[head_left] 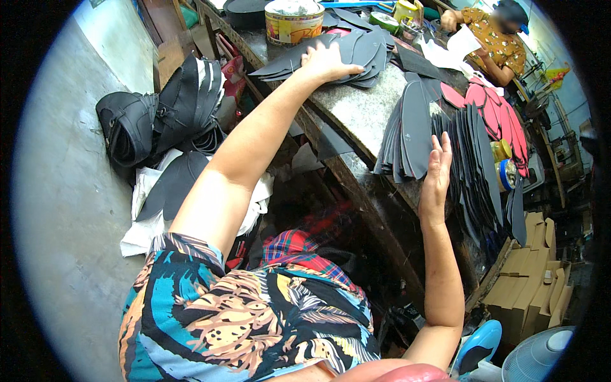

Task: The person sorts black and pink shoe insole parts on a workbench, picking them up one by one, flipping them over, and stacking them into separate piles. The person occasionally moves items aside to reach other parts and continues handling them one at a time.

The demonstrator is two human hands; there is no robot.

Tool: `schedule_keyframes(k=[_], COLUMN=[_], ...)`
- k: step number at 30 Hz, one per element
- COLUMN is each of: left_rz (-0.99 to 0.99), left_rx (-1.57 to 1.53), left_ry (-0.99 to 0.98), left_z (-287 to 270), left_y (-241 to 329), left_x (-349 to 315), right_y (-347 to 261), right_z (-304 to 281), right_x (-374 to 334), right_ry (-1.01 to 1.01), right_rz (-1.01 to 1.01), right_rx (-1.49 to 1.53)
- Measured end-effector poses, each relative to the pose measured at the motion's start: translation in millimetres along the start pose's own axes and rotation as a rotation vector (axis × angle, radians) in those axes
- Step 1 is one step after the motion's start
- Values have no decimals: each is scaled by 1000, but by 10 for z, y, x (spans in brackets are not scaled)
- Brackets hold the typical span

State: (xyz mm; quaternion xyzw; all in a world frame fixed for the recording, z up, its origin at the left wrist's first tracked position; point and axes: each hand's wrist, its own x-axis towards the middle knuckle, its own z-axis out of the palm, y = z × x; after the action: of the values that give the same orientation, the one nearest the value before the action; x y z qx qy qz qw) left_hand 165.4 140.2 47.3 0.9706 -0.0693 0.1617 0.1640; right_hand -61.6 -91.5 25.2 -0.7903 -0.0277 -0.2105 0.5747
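My left hand lies spread on a fanned pile of dark grey sole-shaped sheets at the back of the workbench. My right hand is held upright with its fingers stretched out, its edge by a stack of similar dark grey sole pieces standing near the bench's front edge. Just right of it, a longer row of dark sole pieces stands on edge. Whether the right fingers touch either stack, I cannot tell. Neither hand grips a piece.
Pink sole pieces, a yellow jar and a large tin are on the bench. Across it sits a person in a brown shirt. Black bundled pieces lie left; cardboard boxes and a fan stand right.
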Motion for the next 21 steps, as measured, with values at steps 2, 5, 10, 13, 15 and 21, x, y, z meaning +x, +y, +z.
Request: schedule_keyframes(k=[2, 5, 10, 13, 15, 21], left_rz=[33, 109, 45, 175, 315, 948], left_rx=[-67, -39, -262, -298, -352, -156], left_ry=[-251, -208, -190, 78, 247, 365], left_z=[-38, -67, -227, -448, -611, -988], left_y=[-11, 92, 150, 149, 271, 888], left_x=[-4, -129, -204, -341, -607, -1875], right_y=[-1, 2, -68, -259, -439, -859], right_z=[13, 36, 23, -29, -61, -58], right_x=[-5, -26, -60, -88, -113, -241], right_ry=[9, 14, 15, -4, -50, -147], right_rz=[-19, -38, -269, -392, -344, 13], right_rx=[-28, -22, -159, -321, -212, 690])
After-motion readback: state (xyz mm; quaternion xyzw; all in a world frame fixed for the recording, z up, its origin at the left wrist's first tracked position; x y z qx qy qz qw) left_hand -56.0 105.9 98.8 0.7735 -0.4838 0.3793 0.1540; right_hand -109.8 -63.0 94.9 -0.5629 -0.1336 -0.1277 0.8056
